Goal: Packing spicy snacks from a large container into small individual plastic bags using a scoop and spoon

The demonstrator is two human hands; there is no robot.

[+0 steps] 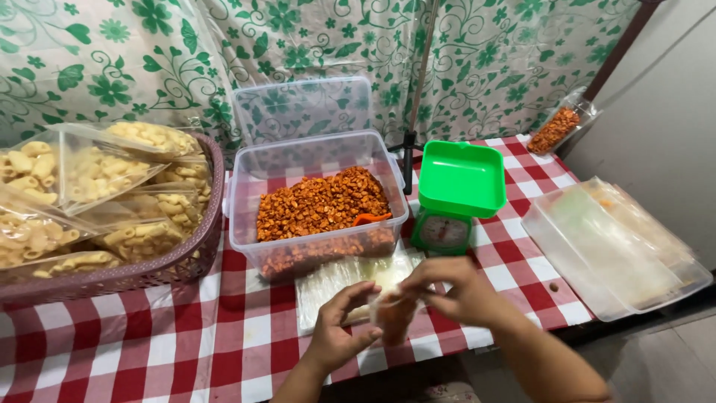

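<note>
**Small clear bag pinched between two hands at the tabletop's near edge**

Held upright between both hands: a small clear plastic bag with orange-brown snack in its bottom (393, 313), just above the near edge of the red-and-white checked tabletop (149, 351). Left hand (339, 332) closed on the bag's left side, fingers curled around it; right hand (455, 289) pinching the top from the right, thumb and fingertips nearly shut on the film. Bag between the two grips, long axis roughly vertical, mouth upward; neither hand clearly nearer. Exact pinch point blurred.

Directly behind the hands, flat on the cloth: a stack of empty clear plastic bags (335, 282). Beyond that, toward the middle of the tabletop: a clear rectangular plastic tub of orange-brown coated snack (321, 205) with an orange scoop (371, 219) half buried at its right side, and its clear lid (302, 108) leaning against the green floral curtain (485, 52). Right of the tub: a small green kitchen scale with a square green pan (456, 186), dial facing the near edge. At the left edge: a mauve woven plastic basket (201, 246) piled with sealed clear bags of pale macaroni snack (89, 186). At the right edge: a shallow clear plastic tray holding more flat bags (611, 246). Far right corner: one filled clear bag of orange snack (558, 128), lying slantwise.
</note>
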